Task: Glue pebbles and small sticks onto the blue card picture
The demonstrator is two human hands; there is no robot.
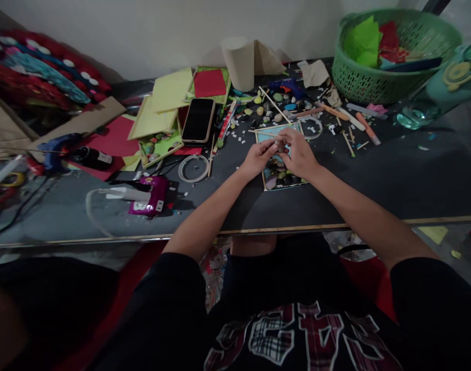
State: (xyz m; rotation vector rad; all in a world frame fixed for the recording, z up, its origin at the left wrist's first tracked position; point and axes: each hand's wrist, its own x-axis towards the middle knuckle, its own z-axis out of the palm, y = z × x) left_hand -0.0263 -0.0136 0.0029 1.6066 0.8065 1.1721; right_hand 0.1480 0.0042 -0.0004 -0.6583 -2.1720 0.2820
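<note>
Both my hands meet over a light-blue card panel (263,135) with thin wooden sticks along its edges. Painted pebbles (284,178), mostly dark, cover the panel's near part. A small brownish pebble (280,146) sits between my fingertips. My left hand (257,156) pinches it from the left, fingers closed. From the right, my right hand (299,154) curls its fingers round the same pebble. A wooden stick (272,134) lies across the panel's upper part, just behind my hands. Part of the panel is hidden under my hands.
Loose pebbles (260,111) and paper scraps lie behind the panel. Left are a phone (198,120), a tape roll (193,168), a purple power strip (149,196) and a blue glue gun (57,152). A green basket (374,85) and a bottle (432,98) stand right. Another person sits left.
</note>
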